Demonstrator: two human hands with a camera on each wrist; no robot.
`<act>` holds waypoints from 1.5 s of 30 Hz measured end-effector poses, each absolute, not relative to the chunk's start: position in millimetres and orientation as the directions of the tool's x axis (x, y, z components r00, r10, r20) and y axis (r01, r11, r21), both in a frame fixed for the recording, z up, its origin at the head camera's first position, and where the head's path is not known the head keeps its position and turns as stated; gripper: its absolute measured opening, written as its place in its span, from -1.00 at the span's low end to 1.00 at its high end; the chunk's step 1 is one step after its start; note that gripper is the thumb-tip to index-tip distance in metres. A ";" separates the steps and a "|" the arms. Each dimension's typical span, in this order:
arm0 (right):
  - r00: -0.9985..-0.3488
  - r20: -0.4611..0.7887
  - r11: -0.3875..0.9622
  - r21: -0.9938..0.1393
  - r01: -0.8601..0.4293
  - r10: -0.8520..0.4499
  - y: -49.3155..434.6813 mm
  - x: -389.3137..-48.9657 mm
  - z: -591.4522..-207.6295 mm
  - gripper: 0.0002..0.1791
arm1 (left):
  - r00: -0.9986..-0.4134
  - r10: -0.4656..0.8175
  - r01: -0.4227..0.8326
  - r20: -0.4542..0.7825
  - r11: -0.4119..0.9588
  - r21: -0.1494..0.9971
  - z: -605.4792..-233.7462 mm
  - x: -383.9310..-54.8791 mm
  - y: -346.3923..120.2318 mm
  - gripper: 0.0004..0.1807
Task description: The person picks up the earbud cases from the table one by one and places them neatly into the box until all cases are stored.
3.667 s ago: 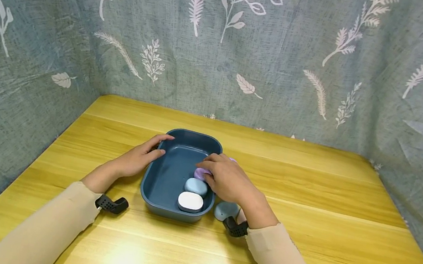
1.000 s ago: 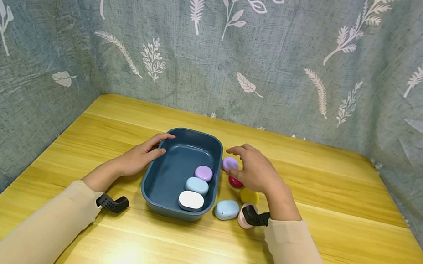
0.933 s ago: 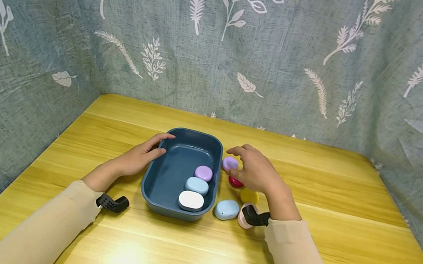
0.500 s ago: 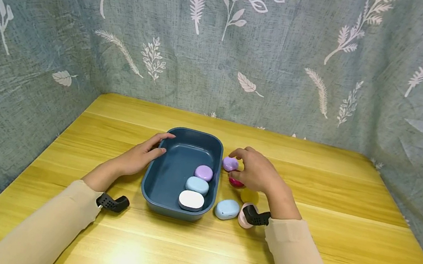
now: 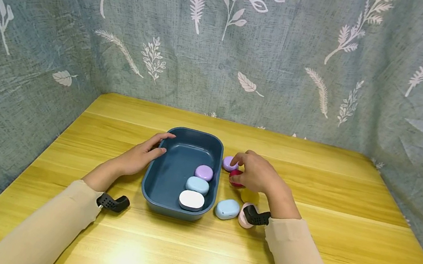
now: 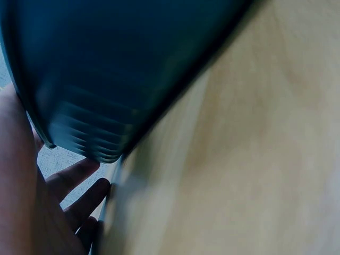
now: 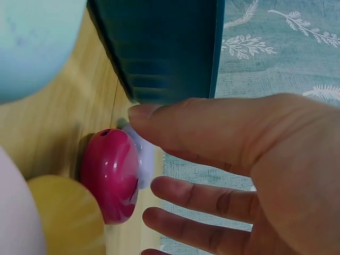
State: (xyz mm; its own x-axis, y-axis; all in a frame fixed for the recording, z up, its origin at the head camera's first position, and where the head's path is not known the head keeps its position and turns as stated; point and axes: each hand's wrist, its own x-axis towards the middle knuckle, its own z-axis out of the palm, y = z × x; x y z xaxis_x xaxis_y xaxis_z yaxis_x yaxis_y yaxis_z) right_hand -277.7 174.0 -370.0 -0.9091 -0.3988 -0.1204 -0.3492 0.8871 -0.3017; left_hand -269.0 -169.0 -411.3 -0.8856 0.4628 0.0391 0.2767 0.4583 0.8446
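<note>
So 3.7 s ago the right hand was in the tray over a lilac case; now it's outside, fingers bent over the crimson case, and compared with 0.5 s ago the fingertips have dropped lower and nearer. It isn't gripping anything: thumb and fingers are apart. The left hand hasn't budged, relaxed with fingertips resting on the rim of the navy tray.

Just past the right fingertips is a second lilac case, under the palm a yellow case, and nearer the wrist a light blue case and a pale pink case. To that hand's left, 3 cases line the tray's near side: lilac, blue, white.

Right wrist cam shows a small hole in the crimson case's end, hidden in the head view. Left wrist cam shows that hand's other fingers spread by the tray's outer wall.

Yellowish wood-grain counter, leaf-print grey-blue fabric all round.
</note>
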 end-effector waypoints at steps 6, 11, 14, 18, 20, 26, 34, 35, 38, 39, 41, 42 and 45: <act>-0.903 -0.117 0.885 -0.286 -0.368 -0.414 175.2 -278.4 -372.5 -0.65 | -0.885 0.464 0.276 0.038 0.456 0.846 -411.4 -269.2 -169.2 -0.46; -0.898 -0.125 0.884 -0.279 -0.375 -0.421 176.7 -280.8 -375.2 -0.64 | -0.885 0.464 0.277 0.041 0.454 0.847 -411.5 -269.0 -169.3 -0.46; -0.894 -0.143 0.884 -0.276 -0.376 -0.425 176.5 -282.0 -376.9 -0.64 | -0.885 0.463 0.275 0.041 0.450 0.849 -411.5 -268.9 -168.8 -0.46; -0.890 -0.167 0.888 -0.269 -0.373 -0.425 175.9 -282.1 -378.7 -0.63 | -0.887 0.460 0.272 0.036 0.458 0.846 -412.2 -269.0 -168.6 -0.46; -0.889 -0.168 0.888 -0.266 -0.376 -0.426 175.9 -281.7 -379.6 -0.63 | -0.888 0.458 0.272 0.034 0.466 0.842 -412.3 -268.9 -168.6 -0.47; -0.890 -0.169 0.890 -0.259 -0.374 -0.423 175.7 -282.4 -381.6 -0.64 | -0.886 0.463 0.275 0.034 0.464 0.842 -413.1 -270.7 -168.7 -0.46; -0.898 -0.195 0.906 -0.249 -0.343 -0.394 174.4 -282.2 -382.8 -0.59 | -0.883 0.467 0.274 0.040 0.446 0.852 -413.3 -271.5 -168.7 -0.45; -0.898 -0.197 0.907 -0.246 -0.342 -0.392 174.5 -282.4 -383.0 -0.58 | -0.884 0.467 0.274 0.039 0.447 0.852 -413.3 -271.4 -168.6 -0.45; -0.900 -0.199 0.909 -0.242 -0.339 -0.388 174.5 -282.0 -383.2 -0.58 | -0.886 0.463 0.270 0.034 0.454 0.849 -414.2 -271.7 -168.5 -0.45; -0.900 -0.199 0.909 -0.241 -0.340 -0.389 174.6 -281.9 -383.1 -0.58 | -0.886 0.462 0.269 0.034 0.455 0.849 -414.4 -271.9 -168.5 -0.45; -0.898 -0.199 0.907 -0.241 -0.344 -0.393 174.8 -281.9 -383.0 -0.58 | -0.888 0.459 0.267 0.032 0.458 0.848 -420.1 -276.2 -169.7 -0.46; -0.896 -0.200 0.907 -0.240 -0.347 -0.396 174.8 -281.6 -382.9 -0.58 | -0.889 0.457 0.267 0.033 0.457 0.848 -423.6 -278.8 -170.5 -0.47; -0.892 -0.204 0.905 -0.235 -0.356 -0.404 174.8 -282.0 -382.6 -0.58 | -0.890 0.453 0.275 0.046 0.454 0.848 -435.3 -287.0 -172.7 -0.50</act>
